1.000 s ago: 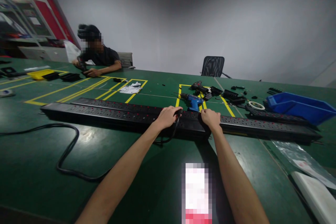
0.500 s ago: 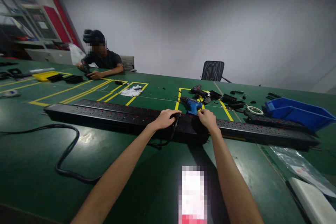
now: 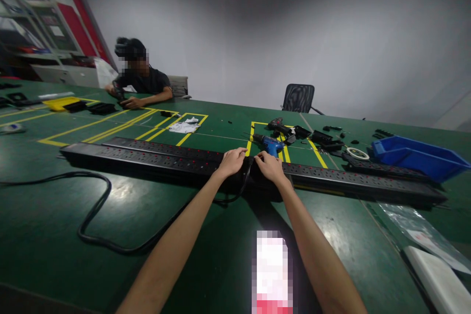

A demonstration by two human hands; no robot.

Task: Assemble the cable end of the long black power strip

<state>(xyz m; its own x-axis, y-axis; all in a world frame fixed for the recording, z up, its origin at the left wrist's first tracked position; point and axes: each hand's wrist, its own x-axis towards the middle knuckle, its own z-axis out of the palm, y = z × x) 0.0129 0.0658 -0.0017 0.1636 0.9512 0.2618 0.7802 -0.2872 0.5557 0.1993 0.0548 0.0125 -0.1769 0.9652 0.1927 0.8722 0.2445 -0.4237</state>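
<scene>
A long black power strip (image 3: 176,163), dotted with red marks, lies across the table in front of me. My left hand (image 3: 232,162) is wrapped over its top edge, just left of where a thick black power cable (image 3: 247,179) comes off the strip. On the other side of that cable end is my right hand (image 3: 271,167), its fingers bent and close together; what lies under the fingertips is hidden. A blue cordless drill (image 3: 270,145) lies just behind my right hand.
Another power strip (image 3: 125,143) lies behind the first. Black parts, a second drill (image 3: 277,125) and a tape roll (image 3: 356,153) lie right of centre, near a blue bin (image 3: 415,157). A co-worker (image 3: 143,76) sits across at left. A plastic bag (image 3: 415,228) lies at front right.
My right hand has moved left along the strip to the cable end. My left hand's fingers have drawn off the cable end, slightly up and back.
</scene>
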